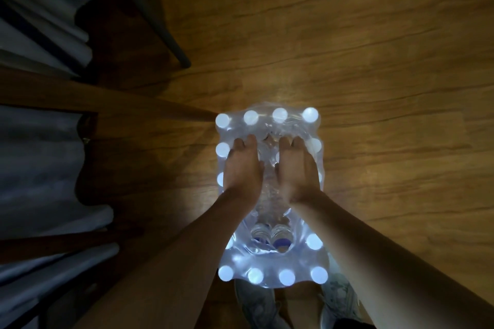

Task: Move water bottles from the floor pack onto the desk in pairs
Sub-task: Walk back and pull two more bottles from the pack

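A shrink-wrapped pack of water bottles (270,262) stands on the wooden floor, its white caps (280,115) glowing along the edges. The wrap is torn open down the middle. Near the pack's near end, two bottles (270,235) with blue labels show through the tear. My left hand (242,168) and my right hand (296,171) lie palm down, side by side, in the opening over the far middle bottles. Their fingertips dip into the wrap. What the fingers hold is hidden, and the right hand is blurred.
A dark metal leg (160,21) slants down to the floor at the upper left. Grey curtains (40,163) and a brown wooden bar (107,99) fill the left side. My shoes (256,304) show just below the pack. Wooden floor (387,61) spreads to the right.
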Motion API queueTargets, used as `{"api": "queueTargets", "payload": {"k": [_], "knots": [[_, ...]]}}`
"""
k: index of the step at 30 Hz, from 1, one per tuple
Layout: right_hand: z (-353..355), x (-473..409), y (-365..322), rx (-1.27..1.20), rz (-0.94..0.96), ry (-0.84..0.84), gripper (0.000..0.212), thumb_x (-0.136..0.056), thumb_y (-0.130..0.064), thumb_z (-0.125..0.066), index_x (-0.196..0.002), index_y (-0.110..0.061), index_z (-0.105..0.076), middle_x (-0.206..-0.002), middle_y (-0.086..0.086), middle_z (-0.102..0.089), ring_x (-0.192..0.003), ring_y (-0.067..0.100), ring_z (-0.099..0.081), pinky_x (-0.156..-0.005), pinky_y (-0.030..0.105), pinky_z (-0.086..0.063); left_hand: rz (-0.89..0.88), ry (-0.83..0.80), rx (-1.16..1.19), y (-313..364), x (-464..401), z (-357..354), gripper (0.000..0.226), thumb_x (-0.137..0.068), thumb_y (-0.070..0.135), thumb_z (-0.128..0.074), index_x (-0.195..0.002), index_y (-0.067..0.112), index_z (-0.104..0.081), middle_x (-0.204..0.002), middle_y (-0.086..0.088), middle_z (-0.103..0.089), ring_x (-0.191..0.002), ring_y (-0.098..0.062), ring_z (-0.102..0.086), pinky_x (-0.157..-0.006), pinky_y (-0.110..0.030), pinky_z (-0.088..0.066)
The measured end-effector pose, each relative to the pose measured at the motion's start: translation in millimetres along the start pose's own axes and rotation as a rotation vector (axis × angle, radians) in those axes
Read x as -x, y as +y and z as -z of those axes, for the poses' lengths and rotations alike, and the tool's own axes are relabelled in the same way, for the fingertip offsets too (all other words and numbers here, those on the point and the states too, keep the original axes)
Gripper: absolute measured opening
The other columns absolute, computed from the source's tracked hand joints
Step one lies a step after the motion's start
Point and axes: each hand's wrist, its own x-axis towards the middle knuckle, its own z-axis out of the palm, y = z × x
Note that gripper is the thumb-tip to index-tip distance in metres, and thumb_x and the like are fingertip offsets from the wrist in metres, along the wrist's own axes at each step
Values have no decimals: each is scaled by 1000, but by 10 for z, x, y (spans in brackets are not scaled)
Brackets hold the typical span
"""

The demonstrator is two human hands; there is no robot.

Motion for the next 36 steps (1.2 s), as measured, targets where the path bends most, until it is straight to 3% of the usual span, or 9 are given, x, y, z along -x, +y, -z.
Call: {"api": "queueTargets", "payload": {"k": [3,5,11,15,20,24,31,36], "knots": [[50,55,66,-37,68,-14,42,-94,-12,-54,-135,-16,-45,-127,12,-53,-103,25,-63,-83,30,-49,3,-24,59,-67,80,8,36,-85,17,-67,-119,14,-54,-119,-10,-56,-102,-26,-61,-81,-29,-45],[101,100,110,-96,104,17,48,-86,-15,-64,-132,-17,-49,-123,10,-54,-99,26,-64,-80,34,-52,42,-2,141,-69,150,60,30,-79,15,-69,-107,14,-59,-111,-7,-59,-96,-25,-61,-74,-27,-41],[501,405,-6,-189,168,116,28,-80,-24,-69,-103,-9,-60,-104,9,-58,-81,28,-65,-63,32,-50,98,55,278,43,525,468,26,-71,19,-75,-93,12,-65,-95,-6,-64,-85,-22,-60,-64,-23,-37],[972,706,-178,-248,223,176,26,-77,-21,-74,-97,-12,-61,-98,4,-58,-72,21,-64,-58,29,-51,127,72,335,195,826,943,24,-66,16,-77,-86,16,-65,-90,2,-64,-77,-12,-56,-54,-10,-31],[1591,1186,-323,-254,237,164,26,-77,-23,-74,-97,-17,-58,-100,-2,-58,-71,14,-63,-58,25,-52,135,64,350,425,1282,1583,24,-68,18,-78,-87,21,-64,-89,5,-64,-77,-10,-58,-59,-8,-37],[2117,1579,-473,-257,220,157,29,-73,-25,-80,-92,-19,-59,-90,-4,-57,-62,12,-62,-53,20,-45,167,84,367,630,1689,2191,24,-68,17,-76,-88,21,-65,-92,3,-64,-81,-16,-62,-70,-26,-50],[3125,2412,-835,-273,190,181,32,-67,-26,-85,-90,-17,-63,-87,-3,-59,-57,4,-54,-53,7,-31,100,109,393,971,2486,3345,30,-66,18,-81,-92,18,-69,-94,4,-67,-83,-16,-64,-73,-28,-54],[3769,3087,-1073,-280,198,203,31,-70,-27,-83,-93,-16,-66,-88,-4,-59,-60,0,-45,-52,-4,-28,-8,96,391,1207,3021,4000,32,-69,23,-81,-98,18,-69,-98,7,-63,-85,-11,-60,-73,-20,-47]]}}
